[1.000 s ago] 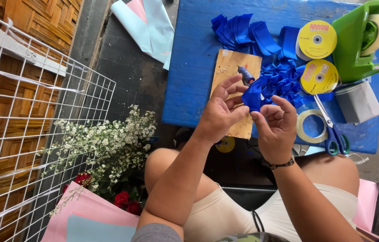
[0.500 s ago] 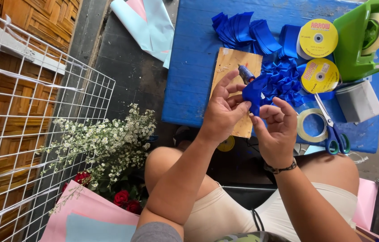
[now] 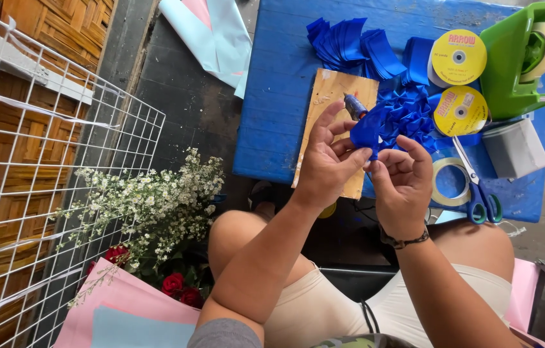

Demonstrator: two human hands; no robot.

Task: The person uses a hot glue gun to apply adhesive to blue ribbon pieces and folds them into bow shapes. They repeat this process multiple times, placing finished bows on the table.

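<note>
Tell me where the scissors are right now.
The scissors lie on the blue table near its right front corner, across a tape ring, just right of the right hand.

Beige shorts, grey sleeve, dark bracelet, perhaps beaded, on right wrist.

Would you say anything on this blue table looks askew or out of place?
Mildly: the scissors lie across the clear tape roll at the table's near edge. Both hands pinch a blue ribbon piece; nothing looks spilled or damaged.
</note>
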